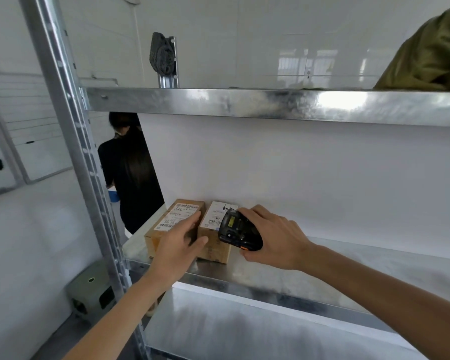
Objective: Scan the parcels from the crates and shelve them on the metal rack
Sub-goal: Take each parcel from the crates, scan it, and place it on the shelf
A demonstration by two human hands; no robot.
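Observation:
Two brown cardboard parcels with white labels stand side by side at the left end of the metal rack's middle shelf (283, 274). My left hand (178, 245) lies over the front of the left parcel (166, 224), fingers extended, thumb reaching toward the right parcel (215, 249). My right hand (272, 236) grips a black handheld scanner (238, 231), held against the top right of the right parcel over its label.
The rack's left upright (70, 141) runs diagonally close by. An upper shelf (244, 105) carries an olive green bag (431, 53) at right. A person in black (130, 172) stands behind the rack. A green box (91, 289) sits on the floor.

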